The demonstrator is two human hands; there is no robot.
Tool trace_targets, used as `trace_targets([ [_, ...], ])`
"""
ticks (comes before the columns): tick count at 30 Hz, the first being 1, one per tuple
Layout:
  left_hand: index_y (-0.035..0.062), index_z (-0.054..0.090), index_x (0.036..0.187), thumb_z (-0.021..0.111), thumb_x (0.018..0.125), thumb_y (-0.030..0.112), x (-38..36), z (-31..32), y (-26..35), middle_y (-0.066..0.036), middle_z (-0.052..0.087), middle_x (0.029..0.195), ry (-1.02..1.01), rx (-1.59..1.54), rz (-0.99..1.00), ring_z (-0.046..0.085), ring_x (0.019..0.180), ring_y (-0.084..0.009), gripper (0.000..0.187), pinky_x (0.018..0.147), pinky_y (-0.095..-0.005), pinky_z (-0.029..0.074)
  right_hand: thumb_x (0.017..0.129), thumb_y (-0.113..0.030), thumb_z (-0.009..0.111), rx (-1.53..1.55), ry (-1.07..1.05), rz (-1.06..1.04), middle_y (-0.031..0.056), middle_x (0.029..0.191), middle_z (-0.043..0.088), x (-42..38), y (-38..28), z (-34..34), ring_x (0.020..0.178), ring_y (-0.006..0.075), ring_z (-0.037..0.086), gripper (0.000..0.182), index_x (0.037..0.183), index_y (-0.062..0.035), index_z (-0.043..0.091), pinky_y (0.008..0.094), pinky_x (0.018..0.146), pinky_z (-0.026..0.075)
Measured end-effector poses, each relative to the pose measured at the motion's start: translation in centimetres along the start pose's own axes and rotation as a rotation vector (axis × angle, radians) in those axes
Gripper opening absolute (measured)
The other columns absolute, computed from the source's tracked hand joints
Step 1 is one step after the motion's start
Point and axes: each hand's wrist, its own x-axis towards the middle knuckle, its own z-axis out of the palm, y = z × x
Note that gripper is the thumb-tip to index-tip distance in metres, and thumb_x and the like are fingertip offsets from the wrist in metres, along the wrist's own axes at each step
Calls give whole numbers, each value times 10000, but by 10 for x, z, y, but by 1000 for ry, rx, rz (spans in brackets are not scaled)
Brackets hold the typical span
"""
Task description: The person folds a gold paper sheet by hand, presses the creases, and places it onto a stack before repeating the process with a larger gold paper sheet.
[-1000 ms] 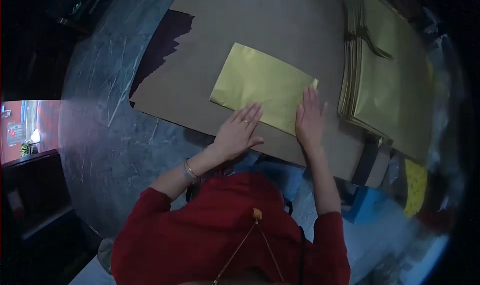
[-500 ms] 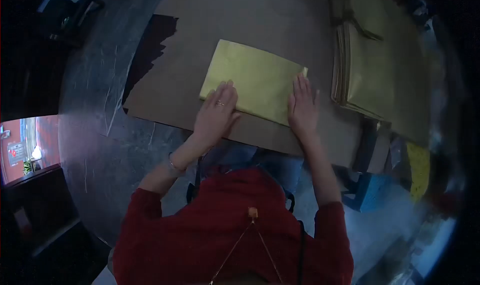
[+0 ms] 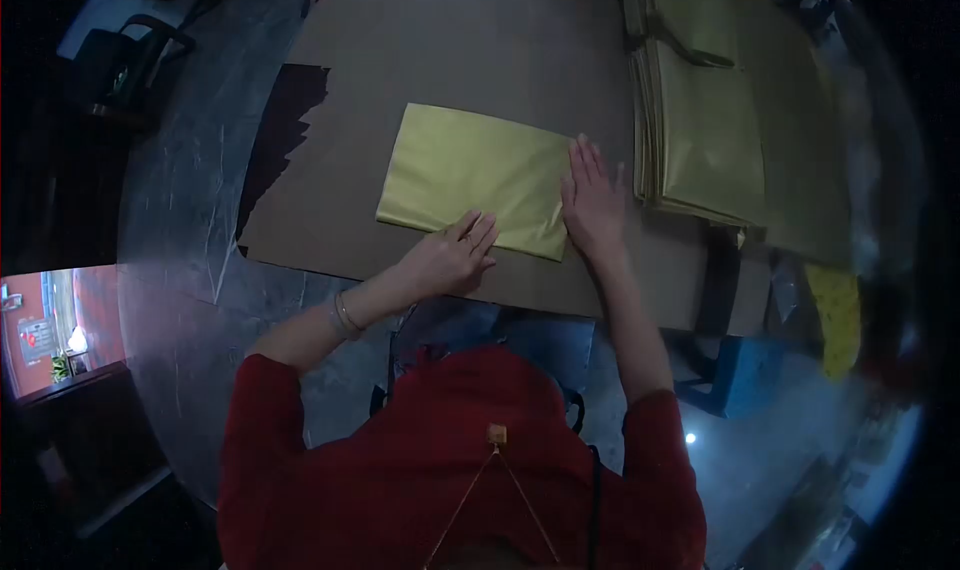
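Note:
A flat yellow rectangle (image 3: 465,170), which looks like folded paper or thin wrapping sheet, lies on the brown cardboard-covered table (image 3: 330,205). Its surface shows slight creases, mostly near the front edge. My left hand (image 3: 458,255) rests at the middle of that front edge, fingertips on the yellow sheet and fingers stretched out. Along the right edge lies my right hand (image 3: 594,205), flat with fingers extended and touching the side. Neither hand grips anything.
A thick stack of larger golden-yellow sheets (image 3: 705,120) lies to the right, with a dark strap-like piece (image 3: 690,50) across it. The cardboard has a torn dark patch (image 3: 285,130) at left. A blue stool-like object (image 3: 735,375) stands below the table's right side.
My left hand has slid right along the front edge, from the left corner to the middle. My right hand stays at the right edge. The whole view has shifted slightly.

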Motion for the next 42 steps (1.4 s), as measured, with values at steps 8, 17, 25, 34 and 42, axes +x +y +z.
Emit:
trace_targets([
  [8,-52,592,1076,579,841,173,19,-15,-13,-201,616,1128,-70,142,145,633,1000,-337,325,661,-328,572,1007,-345,239,60,-84,39,69,1533,250,10,15,-5,1420,231,212,524,1464,-90,267,486,1160,113],
  [17,32,596,979,600,716,177,57,-49,-35,-76,634,774,268,141,121,645,746,-226,300,616,-366,518,964,-304,434,1044,-233,-188,136,1396,465,-12,16,-83,1347,285,362,531,1446,-108,331,440,1178,61],
  [25,37,637,992,627,887,173,129,-176,-92,-85,658,782,465,-23,51,631,657,-155,172,574,-280,490,904,-296,647,1214,-190,261,59,1023,648,14,2,-147,899,119,599,312,1032,-12,660,266,800,483],
  [34,29,622,1031,643,894,352,76,-95,-193,-23,646,825,-401,-879,-865,647,771,-121,351,674,-259,533,967,-269,540,1616,-231,819,109,1103,606,-20,-4,-51,975,187,593,388,1199,42,528,319,849,485],
  [42,-19,503,1244,582,940,316,28,-25,-156,-72,628,1023,19,-1269,-1066,629,926,-143,459,800,-272,520,957,-217,524,1819,-209,806,112,1068,608,-36,8,-21,922,161,605,339,1191,28,505,274,761,503],
])
